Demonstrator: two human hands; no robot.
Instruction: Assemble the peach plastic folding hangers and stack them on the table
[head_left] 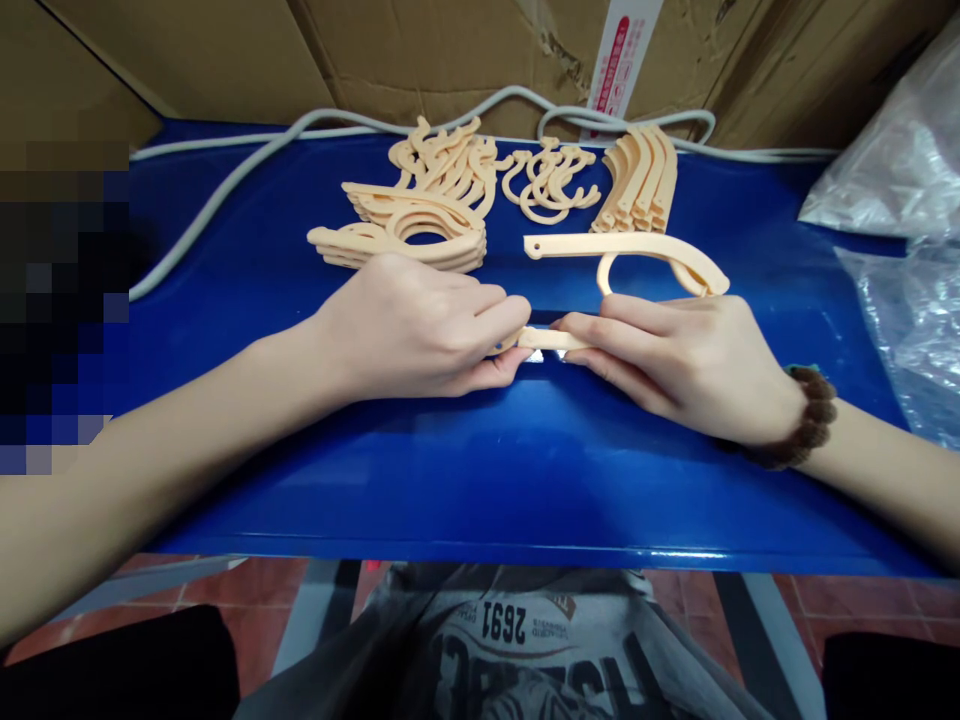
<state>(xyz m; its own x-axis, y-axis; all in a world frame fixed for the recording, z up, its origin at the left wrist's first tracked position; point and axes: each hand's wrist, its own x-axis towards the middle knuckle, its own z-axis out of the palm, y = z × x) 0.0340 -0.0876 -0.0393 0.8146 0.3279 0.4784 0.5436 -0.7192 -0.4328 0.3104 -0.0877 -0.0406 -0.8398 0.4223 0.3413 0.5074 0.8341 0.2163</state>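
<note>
My left hand [442, 325] is closed, thumb and forefinger pinching one end of a cream plastic hanger part [551, 340] just above the blue table. On its other end, the fingers of my right hand [667, 350] are closed too, so most of the part is hidden. Small shiny silvery spots show beneath it. Right behind my right hand lies a curved hanger arm [592, 245] with a hole at its end, a ring-like piece beside it. A stack of cream hanger pieces [397, 250] lies behind my left hand.
Loose cream hooks [551, 180], a row of curved arms [637, 180] and a heap of wavy pieces [442, 165] lie at the back of the blue table [480, 470]. A white cable [300, 125] runs behind them, before cardboard [450, 60]. Clear plastic bags [892, 160] sit at right.
</note>
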